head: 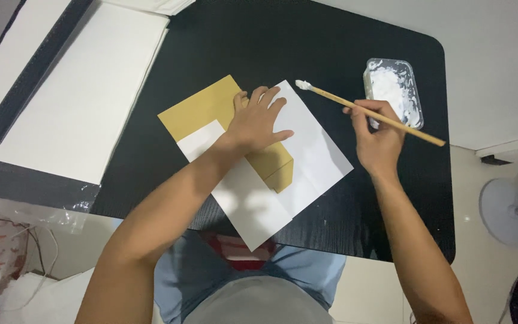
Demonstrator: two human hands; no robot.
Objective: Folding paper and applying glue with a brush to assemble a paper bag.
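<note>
My left hand [258,123] presses flat on a mustard-yellow paper [202,107] that overlaps white paper sheets [313,150] on the black table [307,42]. My right hand [379,135] grips a wooden brush [370,113] by its handle. The brush's white, paste-loaded tip hovers over the upper corner of the white sheet, to the right of my left fingers. A clear plastic tub of white paste [394,90] stands just beyond my right hand.
A large stack of white sheets [85,90] lies at the left with a long black strip [31,72] across it. Clear plastic wrap [31,198] hangs off the table's left edge. A white fan [511,210] stands on the floor at the right.
</note>
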